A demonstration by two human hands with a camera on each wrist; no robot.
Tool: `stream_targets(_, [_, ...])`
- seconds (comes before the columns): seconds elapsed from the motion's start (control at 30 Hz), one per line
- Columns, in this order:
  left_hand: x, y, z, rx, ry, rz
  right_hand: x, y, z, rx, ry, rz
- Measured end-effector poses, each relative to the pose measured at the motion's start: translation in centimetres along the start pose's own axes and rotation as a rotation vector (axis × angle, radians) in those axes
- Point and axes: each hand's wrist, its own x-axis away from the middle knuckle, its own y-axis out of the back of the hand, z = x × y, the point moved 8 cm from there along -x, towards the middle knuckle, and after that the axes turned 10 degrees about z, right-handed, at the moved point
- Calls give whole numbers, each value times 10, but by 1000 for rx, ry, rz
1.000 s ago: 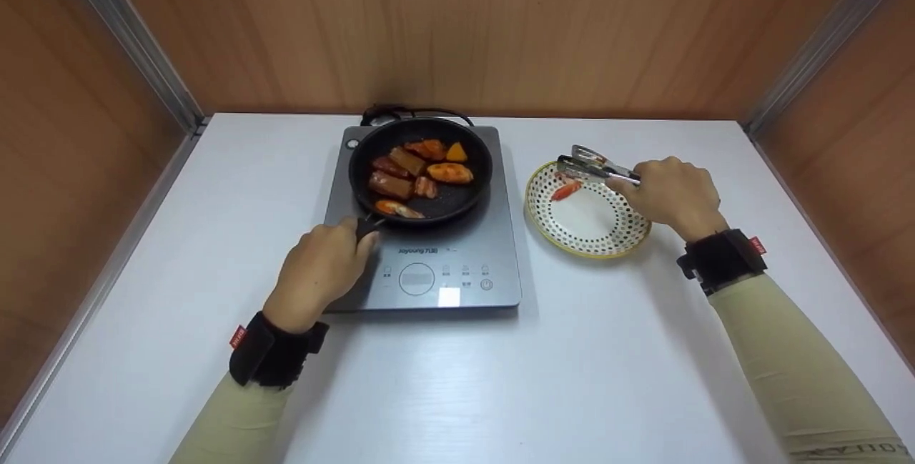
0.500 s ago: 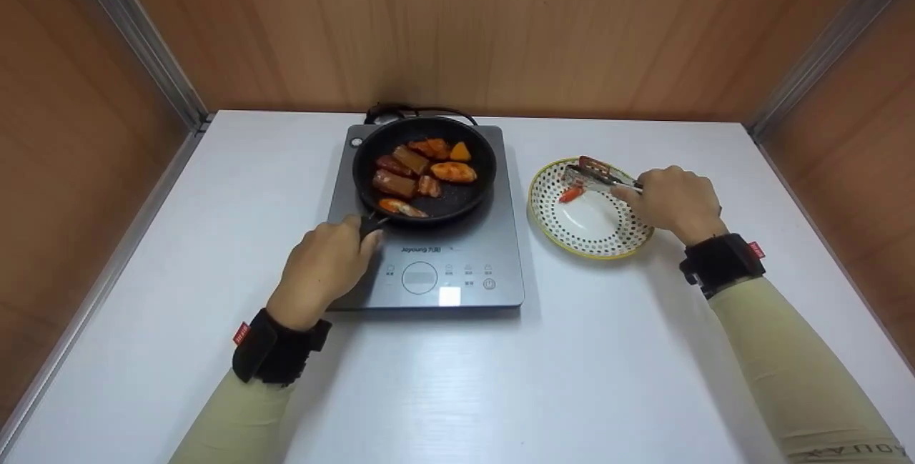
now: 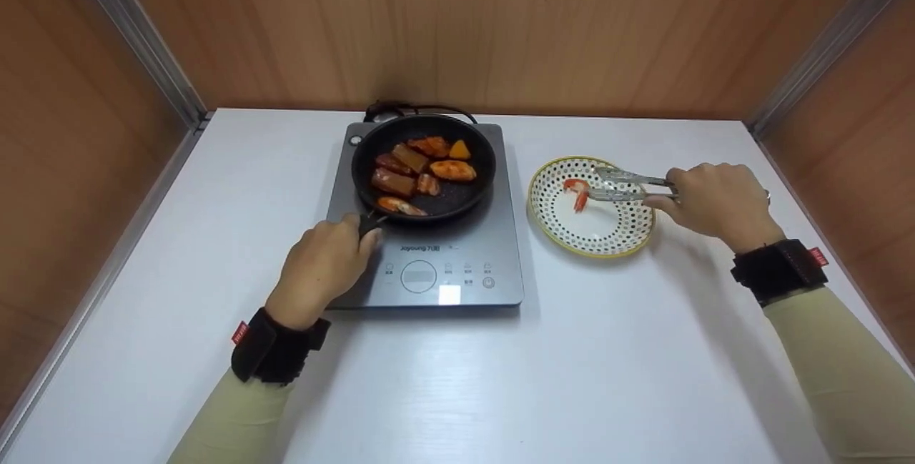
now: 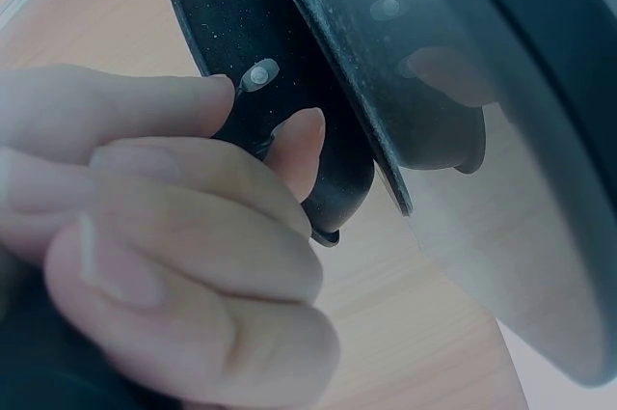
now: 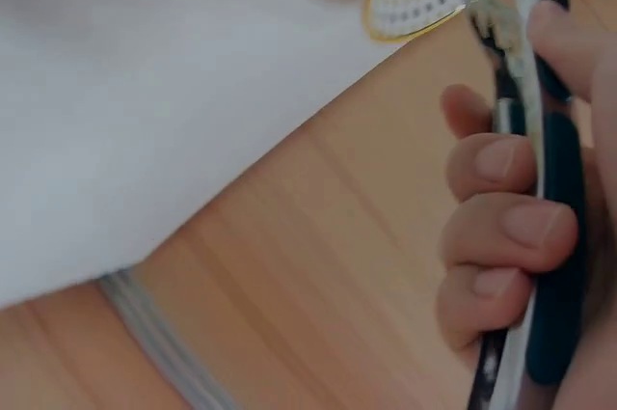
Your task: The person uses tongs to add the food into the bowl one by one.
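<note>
Wooden walls: brown panels close the white table point(image 3: 500, 378) on the left, the back and the right, with grey metal strips in the corners.
Open room: the widest bare stretch of table lies in front, between the two sleeves; narrower strips run left of the grey induction cooker point(image 3: 429, 264) and between it and the plate.
Cooker edge: its right side stands near the plate but apart from it; a black cable lies behind it at the back wall.
Round black frying pan point(image 3: 423, 164): sits on the far half of the cooker, filled with brown and orange pieces of food; its handle points toward the person.
Left hand point(image 3: 318, 271): fingers curled round the pan handle; the left wrist view shows the thumb and fingers pinching the dark handle close under the pan.
White round plate with dark dots and a yellow rim point(image 3: 620, 235): lies right of the cooker, well in from the right wall.
Metal tongs with black grips point(image 3: 629, 186): reach from the right across the plate, tips over its left half.
Right hand point(image 3: 718, 203): fingers wrapped round the tongs, squeezing them, just past the plate's right rim.
Small orange and white shrimp point(image 3: 577, 192): curved, red-orange at the tail end, sits at the tong tips over the plate's left part; whether it touches the plate cannot be told.
</note>
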Motion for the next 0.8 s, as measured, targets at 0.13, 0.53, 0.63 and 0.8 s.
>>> stream_targets(0.13, [0, 0, 3, 6, 5, 3, 1, 5, 3, 87, 73, -93])
stream_targets(0.53, [0, -3, 4, 20, -8, 3, -17, 3, 31, 132, 101, -92])
stream_targets(0.63, [0, -2, 3, 12, -10, 5, -20, 3, 35, 140, 103, -83])
stream_targets(0.8, [-1, -2, 3, 17, -3, 9, -28, 3, 39, 141, 97, -25])
